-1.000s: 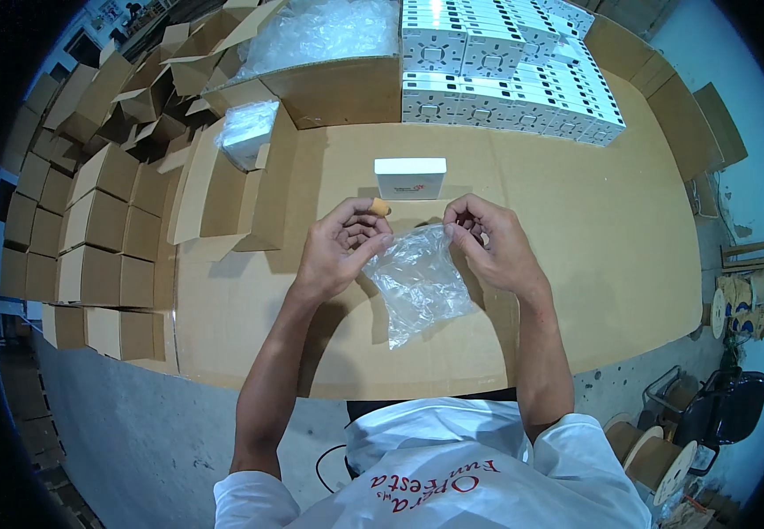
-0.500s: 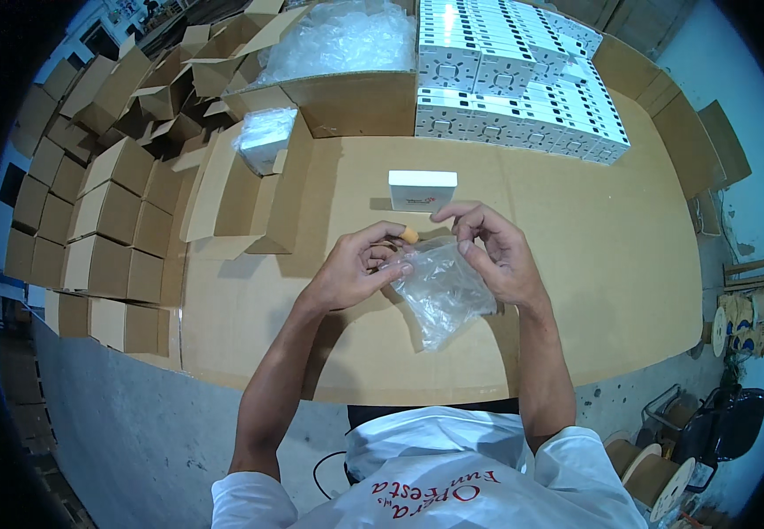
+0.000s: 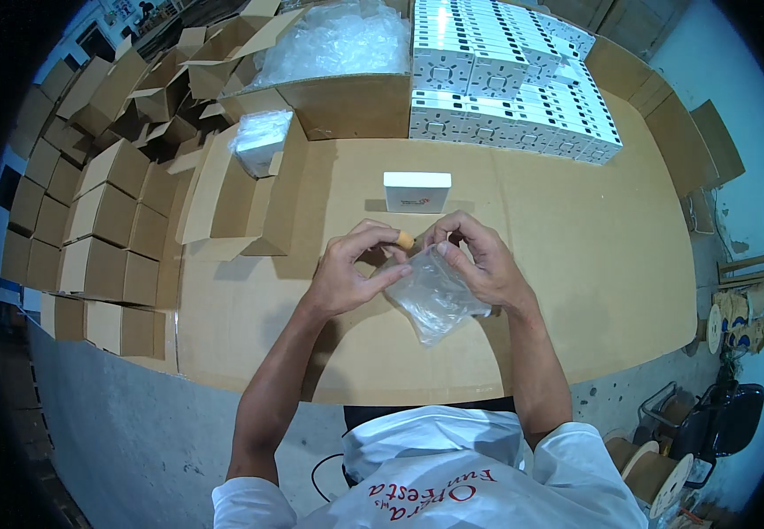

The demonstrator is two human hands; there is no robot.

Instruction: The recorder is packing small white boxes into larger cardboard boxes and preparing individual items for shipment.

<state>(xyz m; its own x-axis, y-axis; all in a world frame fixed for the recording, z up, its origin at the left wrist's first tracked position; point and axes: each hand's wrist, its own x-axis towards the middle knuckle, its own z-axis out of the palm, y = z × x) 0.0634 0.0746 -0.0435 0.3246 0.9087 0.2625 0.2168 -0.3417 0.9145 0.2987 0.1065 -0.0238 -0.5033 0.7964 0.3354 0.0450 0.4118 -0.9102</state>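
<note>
Between my two hands hangs a clear plastic bag [image 3: 437, 304], its lower corner pointing toward me. My left hand [image 3: 353, 269] pinches the bag's upper left edge with the thumb; an orange band wraps one of its fingertips. At the upper right edge, my right hand [image 3: 481, 263] grips the plastic with thumb and forefinger close together. Just beyond my fingers, a small white box [image 3: 417, 193] stands upright on the cardboard-covered table [image 3: 602, 264], apart from both hands.
An open carton [image 3: 267, 207] at left holds a plastic-wrapped white box [image 3: 260, 141]. Behind it, a large carton [image 3: 347, 108] is heaped with clear bags [image 3: 333, 44]. White patterned boxes [image 3: 523, 123] are stacked at the back. Brown cartons [image 3: 104, 216] pile up at far left.
My right hand has moved slightly left, its fingers drawing in closer to the left hand at the bag's top edge. The bag shifts with them; the white box stays standing.
</note>
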